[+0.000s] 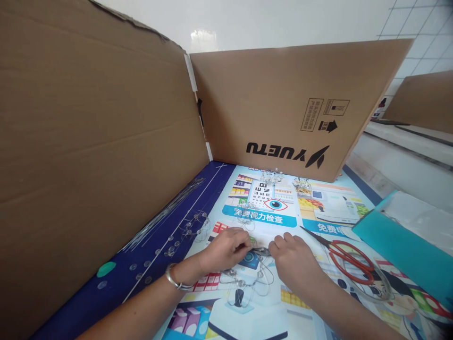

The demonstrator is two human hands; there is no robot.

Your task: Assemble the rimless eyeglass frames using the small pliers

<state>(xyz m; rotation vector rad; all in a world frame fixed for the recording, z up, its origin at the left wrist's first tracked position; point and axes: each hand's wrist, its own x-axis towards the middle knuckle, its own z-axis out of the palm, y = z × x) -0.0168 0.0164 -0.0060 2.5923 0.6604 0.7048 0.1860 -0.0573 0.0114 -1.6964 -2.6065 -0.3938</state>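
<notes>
Landmark: the scissors [350, 262] with red-orange handles are lying on the table [215, 193], and their dark blades are pointing away from the person, toward the upper left.
Right hand: just to the left of the scissors, the right hand [293, 257] is forming a narrow fist and holding a small pliers-like metal tool [261, 251].
Left hand: farther left of the scissors, beyond the tool tip, the left hand [226, 248] is forming a narrow grip with curled fingers; its inside is hiding from view, so I cannot tell what it is holding.
Bracelet: a silver bracelet [171, 277] is circling the left wrist.
Beaded wire piece: to the left of the scissors, below the two hands, the looped wire piece with clear beads [241, 283] is spreading over the printed surface.
Other beaded pieces: similar clusters are lying left of the scissors and farther from the person, one [272, 177] near the cardboard panel [283, 104] marked YUETU.
Straight wires: far to the left of the scissors, a bundle of thin wires [164, 213] is lying along the other cardboard panel [88, 141].
Loose beads: clear beads [171, 250] are scattering on the dark blue strip, also far left of the scissors; a green oval piece [106, 269] is lying beyond them.
Clear ring: a transparent ring [384, 290] is lying partly under the scissors' handles.
Teal box: to the right of the scissors, a teal box [403, 245] is standing near.
</notes>
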